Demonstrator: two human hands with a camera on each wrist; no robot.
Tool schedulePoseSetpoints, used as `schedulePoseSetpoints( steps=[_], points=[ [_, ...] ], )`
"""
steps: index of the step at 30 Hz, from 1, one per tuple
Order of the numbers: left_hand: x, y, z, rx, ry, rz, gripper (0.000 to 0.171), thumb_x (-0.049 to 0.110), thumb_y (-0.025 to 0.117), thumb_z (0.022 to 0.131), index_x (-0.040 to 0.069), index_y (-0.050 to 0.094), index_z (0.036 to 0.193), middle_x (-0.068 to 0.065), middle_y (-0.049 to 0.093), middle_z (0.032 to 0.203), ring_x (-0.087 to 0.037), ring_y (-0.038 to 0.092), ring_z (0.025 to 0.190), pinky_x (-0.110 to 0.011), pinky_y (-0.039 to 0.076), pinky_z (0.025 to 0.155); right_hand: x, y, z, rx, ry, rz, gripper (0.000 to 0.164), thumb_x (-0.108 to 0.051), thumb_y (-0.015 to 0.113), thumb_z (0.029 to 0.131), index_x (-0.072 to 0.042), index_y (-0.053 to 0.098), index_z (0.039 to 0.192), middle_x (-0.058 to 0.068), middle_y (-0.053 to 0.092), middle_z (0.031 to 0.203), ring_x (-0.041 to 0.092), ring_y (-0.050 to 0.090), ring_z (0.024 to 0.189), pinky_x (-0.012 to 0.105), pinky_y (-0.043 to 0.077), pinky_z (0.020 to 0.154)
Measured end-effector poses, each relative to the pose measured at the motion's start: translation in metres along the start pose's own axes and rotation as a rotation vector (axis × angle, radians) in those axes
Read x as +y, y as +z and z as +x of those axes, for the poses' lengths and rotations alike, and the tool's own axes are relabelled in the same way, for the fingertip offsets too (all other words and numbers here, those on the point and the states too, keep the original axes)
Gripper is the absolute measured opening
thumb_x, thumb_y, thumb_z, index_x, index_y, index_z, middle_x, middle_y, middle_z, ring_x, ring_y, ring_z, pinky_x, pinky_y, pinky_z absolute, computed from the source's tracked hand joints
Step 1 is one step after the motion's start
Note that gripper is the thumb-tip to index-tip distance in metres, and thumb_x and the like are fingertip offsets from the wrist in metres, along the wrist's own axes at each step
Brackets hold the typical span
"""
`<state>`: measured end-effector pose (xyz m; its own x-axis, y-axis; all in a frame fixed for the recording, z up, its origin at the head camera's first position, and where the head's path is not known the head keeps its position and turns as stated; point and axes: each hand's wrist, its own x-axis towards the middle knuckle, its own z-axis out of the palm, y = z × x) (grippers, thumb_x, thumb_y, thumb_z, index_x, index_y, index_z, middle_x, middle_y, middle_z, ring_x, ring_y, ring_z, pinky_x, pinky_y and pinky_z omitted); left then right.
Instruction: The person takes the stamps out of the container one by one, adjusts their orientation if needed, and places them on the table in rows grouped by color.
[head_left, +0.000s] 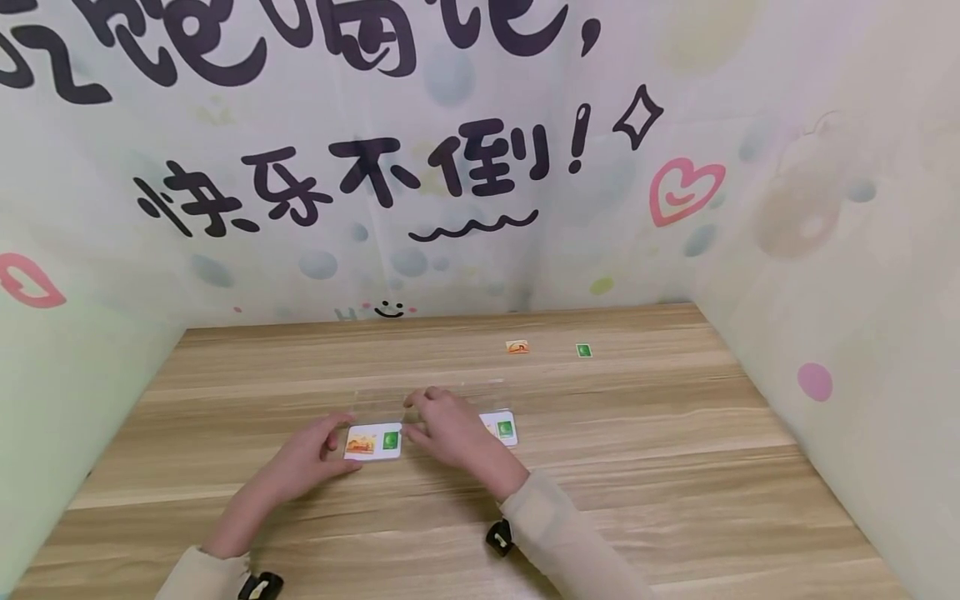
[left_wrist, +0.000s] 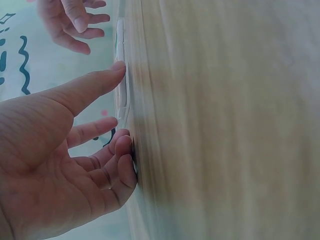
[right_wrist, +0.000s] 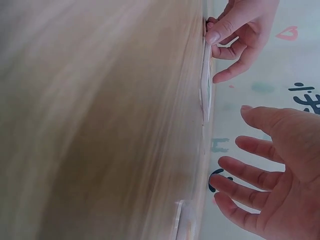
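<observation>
On the table's middle lies a white card [head_left: 372, 442] with an orange picture and a green stamp-like patch. My left hand [head_left: 303, 457] holds it at its left end, thumb on the near edge and forefinger by the far corner. Clear plastic [head_left: 378, 407] extends beyond the card's far edge. My right hand [head_left: 453, 429] hovers to the right, fingers spread and holding nothing, as the right wrist view shows. A second white card [head_left: 506, 428] with a similar green patch lies partly hidden behind that hand, also with clear plastic beyond it.
Toward the back of the wooden table [head_left: 637, 467] lie a small orange picture piece [head_left: 517, 347] and a small green stamp-like piece [head_left: 584, 351]. A printed cloth wall [head_left: 480, 275] stands along the table's back, with pale walls at both sides.
</observation>
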<state>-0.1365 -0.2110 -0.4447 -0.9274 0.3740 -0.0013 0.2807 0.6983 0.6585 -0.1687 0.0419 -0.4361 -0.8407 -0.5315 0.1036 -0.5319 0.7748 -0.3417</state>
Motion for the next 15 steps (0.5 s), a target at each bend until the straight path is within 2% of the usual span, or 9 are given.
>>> schedulePoseSetpoints(
  steps=[7,15],
  points=[
    [-0.0016,0.0008,0.0005,0.006,0.013,0.006,0.065,0.020,0.088,0.087,-0.009,0.057,0.136,-0.003,0.050,0.089,-0.010,0.040,0.074,-0.026,0.035,0.063,-0.0029,0.0023,0.0003,-0.010,0.006,0.012,0.037,-0.033,0.071,0.103,-0.012,0.069,0.133,0.008,0.071,0.126,0.023,0.070,0.113,0.035,0.057,0.095],
    [-0.0007,0.0014,-0.0006,0.005,0.015,-0.005,0.062,0.020,0.088,0.087,-0.007,0.059,0.134,-0.003,0.049,0.089,-0.011,0.040,0.074,-0.025,0.035,0.063,-0.0063,0.0035,0.0011,-0.013,-0.016,0.021,0.034,-0.031,0.072,0.102,-0.013,0.071,0.131,0.007,0.072,0.126,0.018,0.069,0.110,0.030,0.057,0.091]
  ],
)
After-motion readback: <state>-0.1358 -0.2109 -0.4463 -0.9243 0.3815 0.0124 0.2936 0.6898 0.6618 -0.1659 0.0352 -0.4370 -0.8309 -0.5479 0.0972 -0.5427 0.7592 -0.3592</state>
